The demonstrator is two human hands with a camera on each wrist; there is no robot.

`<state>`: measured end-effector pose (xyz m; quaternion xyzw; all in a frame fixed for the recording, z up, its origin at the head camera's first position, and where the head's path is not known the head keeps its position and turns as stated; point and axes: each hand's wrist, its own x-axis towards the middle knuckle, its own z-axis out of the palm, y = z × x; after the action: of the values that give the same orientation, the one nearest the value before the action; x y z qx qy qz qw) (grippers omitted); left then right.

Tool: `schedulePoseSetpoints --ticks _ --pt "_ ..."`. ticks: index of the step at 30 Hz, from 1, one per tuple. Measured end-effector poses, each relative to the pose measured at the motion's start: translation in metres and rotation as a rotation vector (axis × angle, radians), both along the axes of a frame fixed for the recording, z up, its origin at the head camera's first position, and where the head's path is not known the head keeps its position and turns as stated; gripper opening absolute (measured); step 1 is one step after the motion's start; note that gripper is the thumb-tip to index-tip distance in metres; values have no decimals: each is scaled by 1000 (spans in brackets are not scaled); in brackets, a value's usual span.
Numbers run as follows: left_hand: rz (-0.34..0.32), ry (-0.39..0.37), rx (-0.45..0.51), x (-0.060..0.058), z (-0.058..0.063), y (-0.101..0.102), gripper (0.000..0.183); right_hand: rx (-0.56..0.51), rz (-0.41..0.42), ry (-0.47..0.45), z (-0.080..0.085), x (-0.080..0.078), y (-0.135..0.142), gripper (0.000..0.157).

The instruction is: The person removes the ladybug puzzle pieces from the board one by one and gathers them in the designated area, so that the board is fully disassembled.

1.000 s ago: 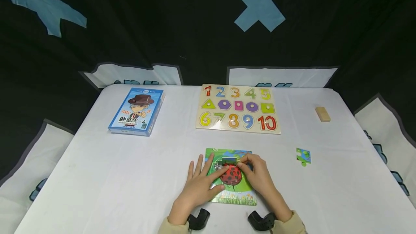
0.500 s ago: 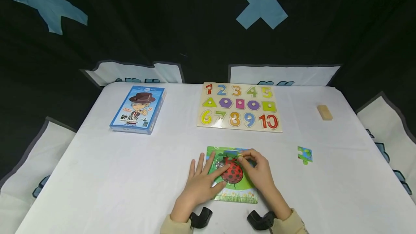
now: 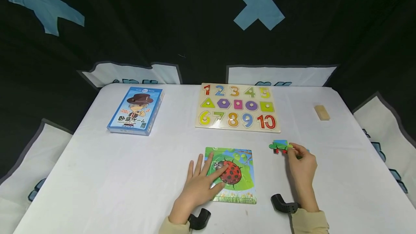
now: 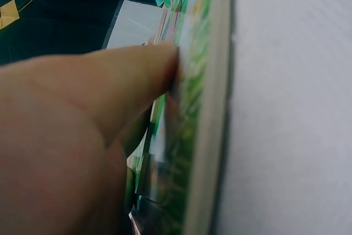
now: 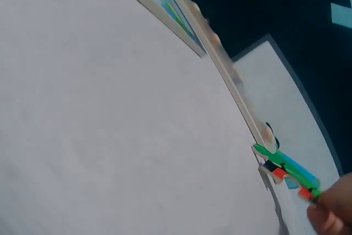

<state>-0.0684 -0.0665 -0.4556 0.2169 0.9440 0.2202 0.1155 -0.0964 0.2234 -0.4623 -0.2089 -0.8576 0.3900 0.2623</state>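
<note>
Two hands: the left hand (image 3: 199, 189) lies fingers spread across the ladybug board (image 3: 235, 180), grasping nothing; the right hand (image 3: 303, 163) pinches a puzzle piece (image 3: 280, 146).
Puzzle piece: right of the ladybug board, well apart from it, on the near side of the number board (image 3: 255, 130); whether it touches the white tablecloth (image 3: 156, 176), I cannot tell.
Pinch risk: gripped at one end only, the piece could twist or drop if the fingers loosen.
Board risk: a sideways push from the left hand might skew the board.
Piece axis: roughly left to right, green tip pointing left, blue edge far, red patches near.
Board axis: nearly square, ladybug head pointing far-left.
</note>
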Motion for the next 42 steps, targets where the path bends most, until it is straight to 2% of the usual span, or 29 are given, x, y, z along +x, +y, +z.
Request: schedulePoseSetpoints --ticks 6,9,11,14,18,21,26,29,35,42 --pt "-4 -4 15 1 1 0 48 69 -6 -41 3 3 2 30" --pt "-4 -6 12 1 0 0 49 75 56 -18 5 3 -7 31" --pt "-2 -5 9 1 0 0 48 79 144 21 6 3 -18 28" --pt "2 -2 11 0 -1 -1 48 85 338 40 5 2 -44 23" --pt "1 8 20 0 -1 -1 48 101 573 -47 3 4 -83 19" --pt "-4 15 18 1 0 0 48 153 655 -93 2 3 -106 19" --pt "-5 5 21 1 4 -1 48 240 696 -78 2 3 -130 19" --pt "-8 4 5 2 5 -2 48 193 699 -89 1 5 -138 21" --pt "-14 15 -11 2 7 -3 47 36 653 -97 -3 6 -142 24" --pt "-11 20 -1 1 6 -3 47 -20 619 -61 -6 5 -144 27"
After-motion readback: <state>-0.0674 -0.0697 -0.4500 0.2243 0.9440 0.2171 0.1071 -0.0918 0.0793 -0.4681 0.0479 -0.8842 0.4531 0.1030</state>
